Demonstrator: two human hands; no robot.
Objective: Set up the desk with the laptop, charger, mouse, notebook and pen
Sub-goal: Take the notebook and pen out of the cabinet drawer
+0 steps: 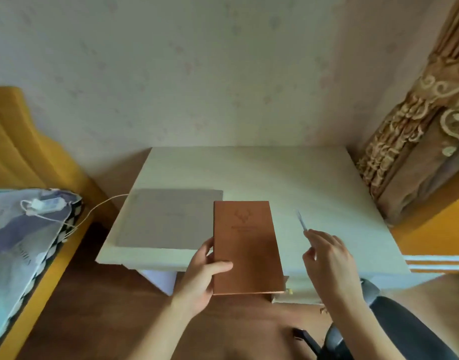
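Observation:
A brown notebook [246, 245] with a deer emblem is held above the front edge of the white desk [314, 183]. My left hand [205, 271] grips its lower left corner, thumb on the cover. My right hand [329, 258] holds a thin pale pen [301, 220] that points away over the desk's right half. A closed grey laptop [166, 219] lies on the desk's left side, its right edge partly hidden by the notebook. A white charger brick [48, 203] rests on the bed to the left, its cable [103, 201] running to the laptop. No mouse is in view.
A bed with a patterned cover [20, 242] and yellow headboard [12, 141] stands at the left. A brown patterned curtain [417, 152] hangs at the right of the desk. A black office chair [394, 323] sits at the lower right on the wooden floor.

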